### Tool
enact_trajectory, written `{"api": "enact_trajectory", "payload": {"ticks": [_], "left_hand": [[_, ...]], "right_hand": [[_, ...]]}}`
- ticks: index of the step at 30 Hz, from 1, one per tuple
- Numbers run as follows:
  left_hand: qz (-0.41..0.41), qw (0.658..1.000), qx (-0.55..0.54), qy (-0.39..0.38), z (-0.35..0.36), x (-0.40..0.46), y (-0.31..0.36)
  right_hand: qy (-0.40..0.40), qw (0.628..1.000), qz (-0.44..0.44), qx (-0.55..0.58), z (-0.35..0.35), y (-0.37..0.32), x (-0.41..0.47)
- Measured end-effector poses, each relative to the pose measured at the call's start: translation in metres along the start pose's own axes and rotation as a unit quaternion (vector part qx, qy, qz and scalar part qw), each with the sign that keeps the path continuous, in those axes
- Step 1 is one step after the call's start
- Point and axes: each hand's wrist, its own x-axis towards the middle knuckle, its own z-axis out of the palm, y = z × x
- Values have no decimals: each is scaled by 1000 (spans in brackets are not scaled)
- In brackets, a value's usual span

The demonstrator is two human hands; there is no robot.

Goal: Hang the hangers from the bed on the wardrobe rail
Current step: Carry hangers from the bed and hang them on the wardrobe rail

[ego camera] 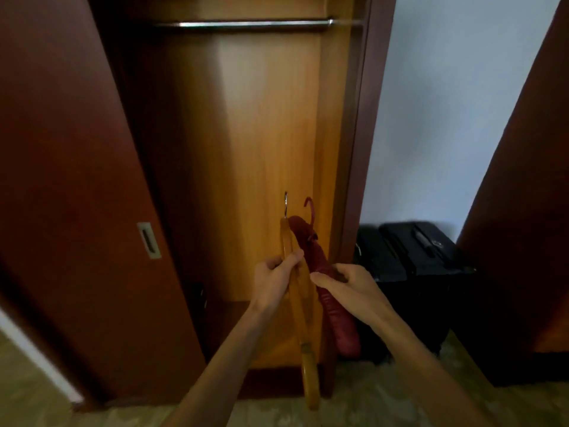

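Before the open wardrobe [252,149], left hand [274,283] with fingers curled round the wooden hanger [297,303], right hand [348,286] pinching the padded red hanger [331,306] just beside it, both well below the far, bare rail [252,24]; no readable writing anywhere.

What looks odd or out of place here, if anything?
Nothing looks damaged or spilled. The wardrobe rail is bare, and both hangers are off it: the left hand holds the wooden hanger, the right hand holds the padded red hanger. Black luggage sits beside the wardrobe.
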Motion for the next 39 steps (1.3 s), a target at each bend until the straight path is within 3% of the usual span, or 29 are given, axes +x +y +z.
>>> {"api": "enact_trajectory", "payload": {"ticks": [13, 22, 31, 39], "left_hand": [[95, 995, 21, -10, 17, 252, 136], [139, 988, 36, -65, 46, 391, 235], [190, 975, 29, -109, 78, 484, 334], [174, 975, 20, -137, 98, 545, 348]], "right_hand": [[63, 995, -57, 60, -65, -137, 238], [177, 979, -83, 62, -106, -220, 342], [260, 959, -108, 19, -148, -308, 429], [263, 962, -59, -35, -163, -327, 479]]}}
